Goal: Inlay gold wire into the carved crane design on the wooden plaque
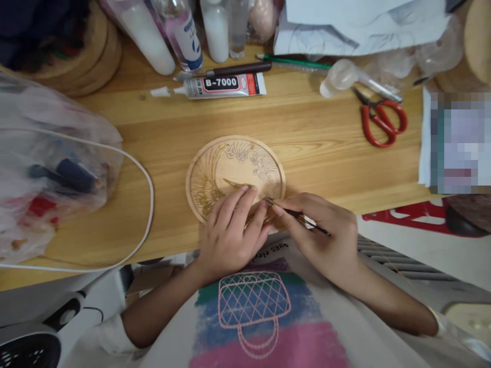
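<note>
A round wooden plate point(240, 174) with a raised rim lies on the table. Gold wire follows the feather-like lines on its left side, while the upper right carries only drawn dark line patterns. My left hand point(233, 230) rests over the plate's lower part, fingers stretched out and hiding what is beneath. Just right of those fingertips, my right hand point(324, 235) pinches a pair of slim dark tweezers point(295, 214). The tweezers' tips reach the lower right of the plate, close to my left fingers; anything between them is too small to make out.
Behind the plate lie a B-7000 glue tube point(226, 86), a dark-handled tool point(241, 68) and several bottles point(184, 38). Red-handled scissors point(383, 122) lie right, below papers point(356, 30). A white cable point(150, 194) loops beside a plastic bag point(65, 168) at left.
</note>
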Available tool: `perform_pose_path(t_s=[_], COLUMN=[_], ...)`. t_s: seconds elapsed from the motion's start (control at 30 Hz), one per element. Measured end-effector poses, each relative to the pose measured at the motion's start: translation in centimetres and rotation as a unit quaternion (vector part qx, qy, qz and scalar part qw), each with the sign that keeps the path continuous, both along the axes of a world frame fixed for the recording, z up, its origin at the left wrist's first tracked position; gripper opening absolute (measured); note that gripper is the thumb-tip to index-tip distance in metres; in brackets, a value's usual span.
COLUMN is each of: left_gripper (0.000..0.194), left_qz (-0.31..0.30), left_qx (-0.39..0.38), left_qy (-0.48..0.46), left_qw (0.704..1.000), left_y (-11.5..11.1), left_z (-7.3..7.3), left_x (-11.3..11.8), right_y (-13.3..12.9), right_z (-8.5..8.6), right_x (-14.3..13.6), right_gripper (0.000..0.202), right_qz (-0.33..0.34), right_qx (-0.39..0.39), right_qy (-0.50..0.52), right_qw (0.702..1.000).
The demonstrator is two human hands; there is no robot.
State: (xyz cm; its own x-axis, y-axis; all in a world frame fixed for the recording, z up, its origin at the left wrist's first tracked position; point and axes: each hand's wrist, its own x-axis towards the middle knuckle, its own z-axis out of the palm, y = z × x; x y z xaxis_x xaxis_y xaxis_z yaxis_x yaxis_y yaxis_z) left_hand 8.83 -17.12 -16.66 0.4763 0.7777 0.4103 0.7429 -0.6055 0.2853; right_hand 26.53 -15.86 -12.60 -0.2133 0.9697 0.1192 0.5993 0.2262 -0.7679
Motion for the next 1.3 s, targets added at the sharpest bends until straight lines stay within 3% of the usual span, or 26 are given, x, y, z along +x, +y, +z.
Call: perform_pose_path(t_s=[0.33, 0.67, 1.3], left_gripper=[0.03, 0.029, 0.026], left_qz=[0.004, 0.005, 0.002], left_qx=[0.003, -0.004, -0.005], left_qy=[-0.003, -0.001, -0.008], left_qw=[1.0, 1.0, 1.0], left_y=[-0.1, -0.1, -0.1], left_z=[0.0, 0.0, -0.2], left_x=[0.1, 0.0, 0.0], right_y=[0.3, 0.1, -2.0], right_z=[0.2, 0.3, 0.1], right_x=[0.3, -0.1, -3.5], right_gripper=[0.008, 0.008, 0.006], right_qz=[-0.016, -0.022, -0.198], right_qx=[-0.041, -0.032, -0.035], right_qy=[0.017, 0.012, 0.021], right_qw=[0.999, 0.999, 0.979])
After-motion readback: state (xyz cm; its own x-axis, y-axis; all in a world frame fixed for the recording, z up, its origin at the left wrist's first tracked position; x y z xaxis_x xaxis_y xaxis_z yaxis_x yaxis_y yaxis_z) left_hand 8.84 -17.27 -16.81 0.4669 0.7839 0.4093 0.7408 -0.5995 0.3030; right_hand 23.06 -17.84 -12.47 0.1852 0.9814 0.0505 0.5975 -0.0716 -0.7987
